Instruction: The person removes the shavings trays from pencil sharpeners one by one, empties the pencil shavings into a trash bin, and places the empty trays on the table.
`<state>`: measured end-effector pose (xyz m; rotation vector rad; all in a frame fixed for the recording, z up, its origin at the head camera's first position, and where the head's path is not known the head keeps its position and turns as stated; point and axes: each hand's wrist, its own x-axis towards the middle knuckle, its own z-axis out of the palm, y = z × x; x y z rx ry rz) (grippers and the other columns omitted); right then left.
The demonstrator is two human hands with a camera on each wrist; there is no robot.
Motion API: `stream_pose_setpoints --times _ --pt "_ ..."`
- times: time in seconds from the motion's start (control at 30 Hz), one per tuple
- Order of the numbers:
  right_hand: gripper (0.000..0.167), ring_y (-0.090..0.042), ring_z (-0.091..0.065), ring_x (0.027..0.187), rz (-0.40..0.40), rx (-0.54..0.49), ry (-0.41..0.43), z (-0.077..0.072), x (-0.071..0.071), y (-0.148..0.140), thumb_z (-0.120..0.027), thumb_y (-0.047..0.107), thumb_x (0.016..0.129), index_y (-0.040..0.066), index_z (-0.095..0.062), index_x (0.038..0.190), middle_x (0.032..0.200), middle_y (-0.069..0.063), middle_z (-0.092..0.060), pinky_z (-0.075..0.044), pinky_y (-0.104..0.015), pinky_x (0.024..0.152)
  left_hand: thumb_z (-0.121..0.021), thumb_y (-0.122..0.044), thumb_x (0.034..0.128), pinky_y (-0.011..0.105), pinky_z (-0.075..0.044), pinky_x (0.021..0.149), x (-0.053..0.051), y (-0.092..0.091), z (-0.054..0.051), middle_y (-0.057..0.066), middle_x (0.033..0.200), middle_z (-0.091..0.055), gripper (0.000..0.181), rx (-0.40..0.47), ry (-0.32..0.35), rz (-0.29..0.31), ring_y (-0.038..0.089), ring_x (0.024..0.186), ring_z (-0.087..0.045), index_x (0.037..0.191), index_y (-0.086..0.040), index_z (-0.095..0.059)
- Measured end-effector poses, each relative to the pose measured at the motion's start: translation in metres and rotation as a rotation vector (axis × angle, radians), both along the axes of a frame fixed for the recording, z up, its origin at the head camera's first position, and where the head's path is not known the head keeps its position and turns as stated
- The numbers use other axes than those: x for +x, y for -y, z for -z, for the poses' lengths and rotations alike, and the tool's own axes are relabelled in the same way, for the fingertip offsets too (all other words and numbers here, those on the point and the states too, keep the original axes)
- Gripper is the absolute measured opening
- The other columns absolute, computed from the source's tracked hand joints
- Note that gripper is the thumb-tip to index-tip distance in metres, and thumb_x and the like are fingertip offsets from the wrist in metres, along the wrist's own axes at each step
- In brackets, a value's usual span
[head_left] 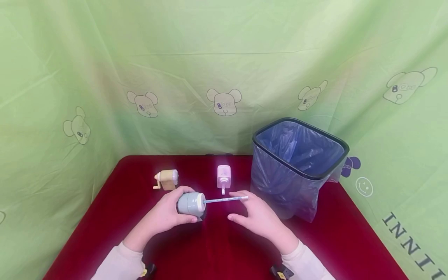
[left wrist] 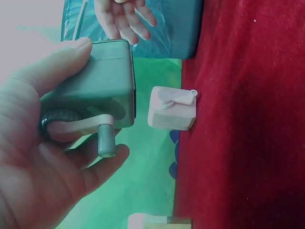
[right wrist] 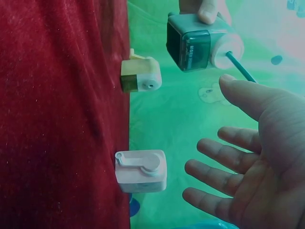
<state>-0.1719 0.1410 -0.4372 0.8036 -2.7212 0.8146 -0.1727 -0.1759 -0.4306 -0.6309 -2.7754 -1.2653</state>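
Observation:
My left hand (head_left: 168,212) grips a blue-grey crank pencil sharpener (head_left: 190,204) above the table. Its crank handle (left wrist: 106,140) shows beside the palm in the left wrist view. From the sharpener's white front a thin blue pencil (head_left: 224,200) sticks out to the right. My right hand (head_left: 260,216) is held near the pencil's outer end with fingers spread; in the right wrist view the pencil passes behind the thumb, and whether they touch cannot be told. Beyond the hands stand a pink sharpener (head_left: 224,177) and a yellow-and-white sharpener (head_left: 168,179), each with a crank.
A dark-rimmed bin (head_left: 297,167) with a bluish plastic liner stands at the right of the red-covered table (head_left: 217,249). Green curtain (head_left: 196,77) with bear-head prints hangs behind and along both sides.

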Motion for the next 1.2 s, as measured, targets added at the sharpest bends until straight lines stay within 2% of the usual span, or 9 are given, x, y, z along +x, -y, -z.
stream_pose_setpoints --times 0.27,0.5,0.83,1.07,1.2 --pt "0.063 -0.018 -0.062 0.126 -0.027 -0.021 0.013 -0.002 0.003 0.004 -0.087 0.037 0.082 0.019 -0.063 0.138 0.135 0.001 -0.065 -0.051 -0.042 0.104 -0.097 -0.032 0.0674 0.033 -0.056 0.078 0.005 -0.003 -0.005 -0.008 0.112 -0.064 0.075 0.011 0.015 0.001 0.015 0.095 -0.062 0.129 -0.031 -0.054" --pt "0.063 -0.017 -0.063 0.124 -0.040 -0.039 0.011 0.000 0.004 0.006 -0.087 0.036 0.081 0.020 -0.064 0.137 0.133 0.003 -0.065 -0.053 -0.041 0.103 -0.097 -0.032 0.0678 0.032 -0.056 0.078 0.008 -0.006 -0.008 -0.008 0.111 -0.064 0.075 0.011 -0.004 0.014 0.016 0.094 -0.063 0.129 -0.029 -0.055" --pt "0.063 -0.015 -0.061 0.129 -0.052 -0.010 0.047 -0.001 0.006 0.013 -0.083 0.044 0.084 0.021 -0.062 0.140 0.137 0.003 -0.064 -0.049 -0.039 0.108 -0.097 -0.031 0.0677 0.032 -0.056 0.078 0.009 -0.009 -0.011 -0.011 0.109 -0.064 0.073 0.021 -0.025 0.017 0.013 0.092 -0.063 0.128 -0.029 -0.056" --pt "0.063 -0.015 -0.061 0.129 -0.078 0.023 0.003 -0.005 0.007 0.019 -0.081 0.046 0.085 0.021 -0.062 0.139 0.137 0.002 -0.065 -0.050 -0.039 0.107 -0.097 -0.031 0.0672 0.032 -0.056 0.079 0.010 -0.011 -0.016 -0.011 0.110 -0.064 0.074 0.024 -0.047 0.025 0.014 0.093 -0.063 0.128 -0.030 -0.056" --pt "0.065 -0.013 -0.059 0.132 -0.087 0.019 0.018 -0.005 0.007 0.021 -0.081 0.047 0.085 0.022 -0.061 0.141 0.139 0.004 -0.063 -0.049 -0.038 0.108 -0.097 -0.032 0.0671 0.032 -0.056 0.078 0.010 -0.011 -0.019 -0.010 0.111 -0.064 0.074 0.025 -0.046 0.028 0.014 0.093 -0.063 0.129 -0.030 -0.056"
